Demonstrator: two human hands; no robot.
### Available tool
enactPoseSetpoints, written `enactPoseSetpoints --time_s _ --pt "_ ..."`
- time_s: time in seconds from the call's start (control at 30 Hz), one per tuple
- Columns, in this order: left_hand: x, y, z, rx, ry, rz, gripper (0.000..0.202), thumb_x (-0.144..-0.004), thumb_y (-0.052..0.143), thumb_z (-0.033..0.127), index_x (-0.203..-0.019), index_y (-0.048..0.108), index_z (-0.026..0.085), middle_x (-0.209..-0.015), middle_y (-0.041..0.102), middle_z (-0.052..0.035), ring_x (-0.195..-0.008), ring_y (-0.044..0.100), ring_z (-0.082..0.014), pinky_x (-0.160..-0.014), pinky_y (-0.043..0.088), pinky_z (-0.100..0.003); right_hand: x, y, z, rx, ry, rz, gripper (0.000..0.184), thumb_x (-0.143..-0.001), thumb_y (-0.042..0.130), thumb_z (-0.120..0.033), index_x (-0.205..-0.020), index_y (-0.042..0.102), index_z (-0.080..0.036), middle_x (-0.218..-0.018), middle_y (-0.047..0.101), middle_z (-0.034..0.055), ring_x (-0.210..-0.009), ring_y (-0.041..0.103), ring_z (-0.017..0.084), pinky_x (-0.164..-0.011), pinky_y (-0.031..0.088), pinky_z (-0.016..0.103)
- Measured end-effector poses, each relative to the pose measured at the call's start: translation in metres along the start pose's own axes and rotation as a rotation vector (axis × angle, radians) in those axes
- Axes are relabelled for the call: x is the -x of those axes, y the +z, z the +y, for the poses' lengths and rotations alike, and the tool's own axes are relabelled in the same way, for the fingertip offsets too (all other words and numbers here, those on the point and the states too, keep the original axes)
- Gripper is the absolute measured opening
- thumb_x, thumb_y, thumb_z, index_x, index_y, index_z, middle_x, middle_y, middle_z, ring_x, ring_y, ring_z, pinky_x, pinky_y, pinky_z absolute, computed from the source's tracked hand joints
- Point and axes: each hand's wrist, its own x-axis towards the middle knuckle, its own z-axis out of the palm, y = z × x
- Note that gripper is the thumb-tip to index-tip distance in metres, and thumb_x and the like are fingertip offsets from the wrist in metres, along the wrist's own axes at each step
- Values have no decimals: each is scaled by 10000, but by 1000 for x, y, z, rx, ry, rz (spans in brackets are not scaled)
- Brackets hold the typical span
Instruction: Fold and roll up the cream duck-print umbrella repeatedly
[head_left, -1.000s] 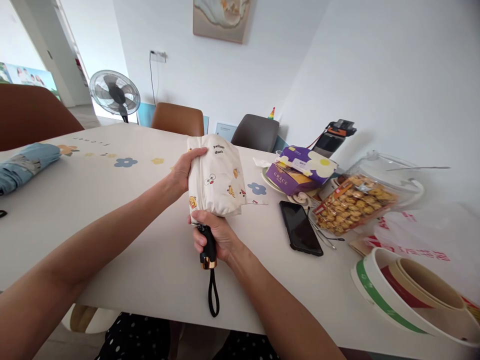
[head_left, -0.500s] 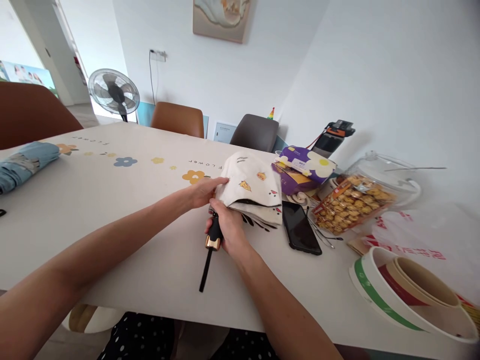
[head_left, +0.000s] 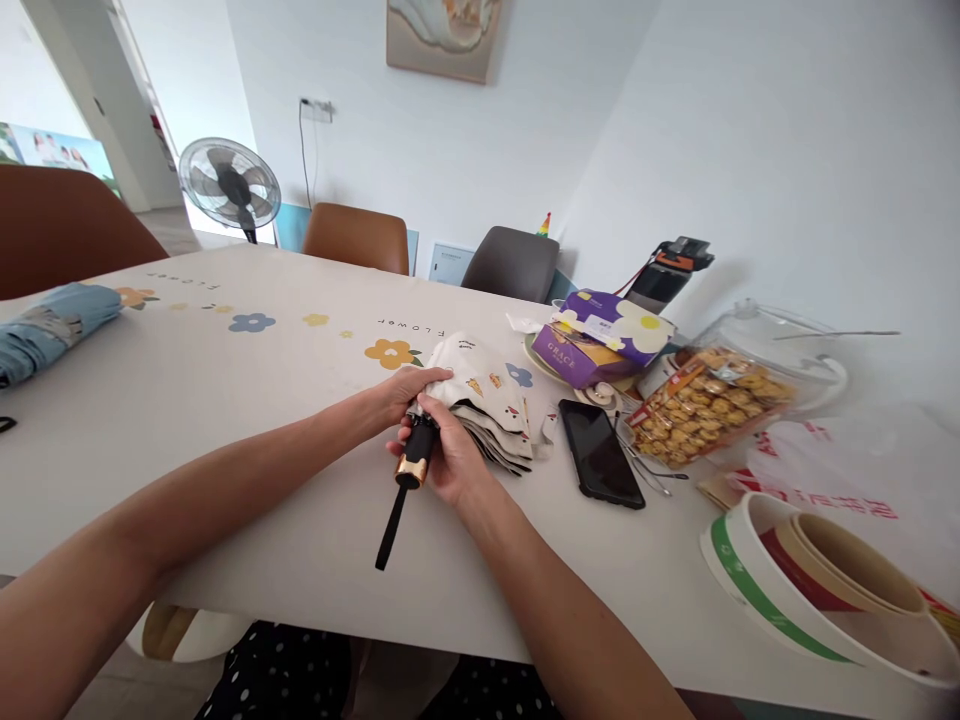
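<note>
A folding umbrella (head_left: 484,395) with a white printed canopy, its folds gathered in loose layers, is between my hands above the table. Its black handle (head_left: 421,445) has a gold end and a black wrist strap (head_left: 391,528) hanging toward me. My left hand (head_left: 411,392) is closed on the canopy's left edge, thumb on the cloth. My right hand (head_left: 452,450) is wrapped round the umbrella where the handle meets the canopy. Some of the fingers on both hands are hidden behind it.
Right of the umbrella lie a black phone (head_left: 601,455) and glasses (head_left: 651,470). Beyond are a purple box (head_left: 574,355), a jar of snacks (head_left: 712,400) and paper bowls (head_left: 765,590). A folded blue umbrella (head_left: 56,330) lies at the left on the white table (head_left: 262,420).
The umbrella has moved slightly left and toward me, its handle tilting further left. The canopy looks narrower, with more stacked folds showing. Both hands keep their hold.
</note>
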Motion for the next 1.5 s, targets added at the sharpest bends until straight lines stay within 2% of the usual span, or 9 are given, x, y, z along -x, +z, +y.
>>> enactPoseSetpoints --time_s 0.27,0.4,0.5,0.57,0.7,1.0,1.23,1.37,1.5 --pt "17 5 11 -119 221 -279 382 -717 575 496 -808 578 124 -569 590 -47 -324 416 -87 -262 225 -210 11 7 -3 133 -77 82 151 -702 556 -292 -684 520 -146 -479 535 -10 -332 454 103 -309 357 221" --pt "14 5 7 -347 395 -115 399 -706 582 506 -890 594 152 -797 649 -80 -616 577 -149 -524 435 -243 2 2 -3 123 -90 243 125 -679 547 -247 -643 451 -176 -401 442 -47 -312 412 94 -308 346 215" --pt "17 11 5 -514 542 86 473 -661 641 433 -1073 554 216 -1160 565 -79 -1021 526 -215 -788 427 -276 -6 -2 -3 13 -64 275 127 -681 559 -221 -681 438 -183 -442 444 -48 -345 417 87 -342 379 220" --pt "22 19 3 -662 638 83 486 -658 643 384 -1113 543 243 -1237 509 -59 -1098 475 -231 -862 397 -295 -10 -4 -3 -13 -71 257 121 -691 556 -212 -699 439 -184 -447 433 -49 -355 418 90 -356 392 228" --pt "28 31 -3 -977 861 40 360 -662 616 275 -1017 591 226 -1186 526 -47 -1140 422 -235 -965 324 -331 -13 -4 -1 46 -143 250 54 -731 479 -221 -773 476 -188 -441 456 -31 -337 437 135 -337 387 271" --pt "30 31 -3 -1297 1104 250 287 -732 478 177 -990 598 215 -1137 558 -43 -1093 439 -221 -952 314 -355 -12 -3 1 87 -164 245 59 -693 515 -229 -677 474 -190 -419 454 -20 -345 447 147 -326 374 268" --pt "31 26 3 -1496 1175 413 262 -755 421 138 -941 595 200 -983 593 -68 -931 482 -227 -822 348 -354 -8 0 0 50 -99 243 90 -670 513 -155 -614 447 -179 -396 430 -25 -358 445 128 -314 399 252" --pt "32 23 8 -1728 1210 387 260 -731 421 97 -919 581 177 -935 576 -104 -904 474 -248 -824 318 -385 -8 -1 0 42 -80 265 105 -688 538 -135 -633 455 -169 -416 429 -36 -362 453 112 -355 453 259" --pt "34 23 11 -1665 1179 471 249 -729 424 106 -915 575 174 -880 578 -105 -880 494 -250 -776 325 -374 -10 -3 0 41 -88 291 106 -697 561 -140 -641 471 -152 -465 462 -25 -406 507 118 -402 492 272"
